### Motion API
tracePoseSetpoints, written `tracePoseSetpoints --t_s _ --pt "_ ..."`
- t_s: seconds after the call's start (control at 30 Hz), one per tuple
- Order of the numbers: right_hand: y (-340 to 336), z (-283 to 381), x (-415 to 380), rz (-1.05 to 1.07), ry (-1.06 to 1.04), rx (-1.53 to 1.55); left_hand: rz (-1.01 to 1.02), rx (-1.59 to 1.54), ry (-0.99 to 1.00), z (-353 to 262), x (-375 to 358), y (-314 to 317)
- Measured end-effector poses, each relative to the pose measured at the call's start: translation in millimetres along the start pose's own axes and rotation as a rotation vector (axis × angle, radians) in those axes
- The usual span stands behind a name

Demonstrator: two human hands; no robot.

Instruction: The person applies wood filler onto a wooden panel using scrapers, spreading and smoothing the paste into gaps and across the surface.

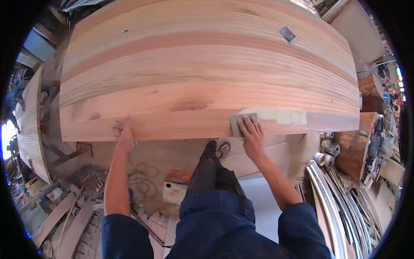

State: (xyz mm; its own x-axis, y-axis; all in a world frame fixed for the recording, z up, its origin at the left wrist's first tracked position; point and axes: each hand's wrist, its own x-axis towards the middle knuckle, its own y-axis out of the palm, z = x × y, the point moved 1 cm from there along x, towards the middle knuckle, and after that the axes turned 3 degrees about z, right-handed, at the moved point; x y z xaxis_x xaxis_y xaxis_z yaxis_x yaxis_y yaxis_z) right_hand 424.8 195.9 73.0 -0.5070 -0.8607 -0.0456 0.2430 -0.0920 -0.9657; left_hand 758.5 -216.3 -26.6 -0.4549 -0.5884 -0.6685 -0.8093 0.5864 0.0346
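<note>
A large wooden panel (207,69) lies in front of me, with pale filler (280,116) along its near edge at the right. My right hand (252,131) presses a grey sanding sheet (237,125) flat on the near edge, just left of the filler. At the left, my left hand (125,133) is at the panel's near edge; its fingers are blurred, and whether it holds anything cannot be made out. A small grey pad (287,33) rests on the far right part of the panel.
Long strips (330,207) lean at the lower right, near rolls of tape (320,159) and a wooden box (355,142). Curved wood pieces (58,213) lie at the lower left. On the floor are a coiled cord (144,179) and a white container (174,193).
</note>
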Motion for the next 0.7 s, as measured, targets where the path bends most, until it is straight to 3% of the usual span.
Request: tracePoseSetpoints --t_s 0.1,0.27,0.4,0.5,0.57,0.6,0.63,0.7 --pt "-6.1 2.7 -29.2 0.082 0.012 0.015 -0.005 -0.055 -0.003 -0.2 2.9 6.7" --pt "7.2 42.4 6.1 -0.009 0.007 0.06 0.034 -0.082 -0.02 2.1 7.7 1.7" --pt "-4.7 38.7 -27.2 0.021 0.0 0.085 0.064 -0.12 -0.041 -2.3 4.0 -4.3" --pt "-21.4 -33.8 -62.0 -0.04 0.179 0.177 0.094 -0.15 -0.062 -6.3 8.7 -7.5" --pt "-48.4 -133.8 -71.3 -0.264 0.434 0.139 0.111 -0.165 -0.082 -7.8 13.0 -10.1" --pt "-80.5 -169.5 -67.3 -0.118 0.771 0.091 0.121 -0.17 -0.1 -7.9 13.9 -12.2" --pt "-99.2 -199.8 -64.2 -0.192 0.852 0.11 0.124 -0.166 -0.113 -7.6 14.4 -14.8" --pt "-96.1 -275.4 -69.7 -0.091 0.896 0.021 0.08 -0.134 -0.14 -0.6 8.2 -20.7"
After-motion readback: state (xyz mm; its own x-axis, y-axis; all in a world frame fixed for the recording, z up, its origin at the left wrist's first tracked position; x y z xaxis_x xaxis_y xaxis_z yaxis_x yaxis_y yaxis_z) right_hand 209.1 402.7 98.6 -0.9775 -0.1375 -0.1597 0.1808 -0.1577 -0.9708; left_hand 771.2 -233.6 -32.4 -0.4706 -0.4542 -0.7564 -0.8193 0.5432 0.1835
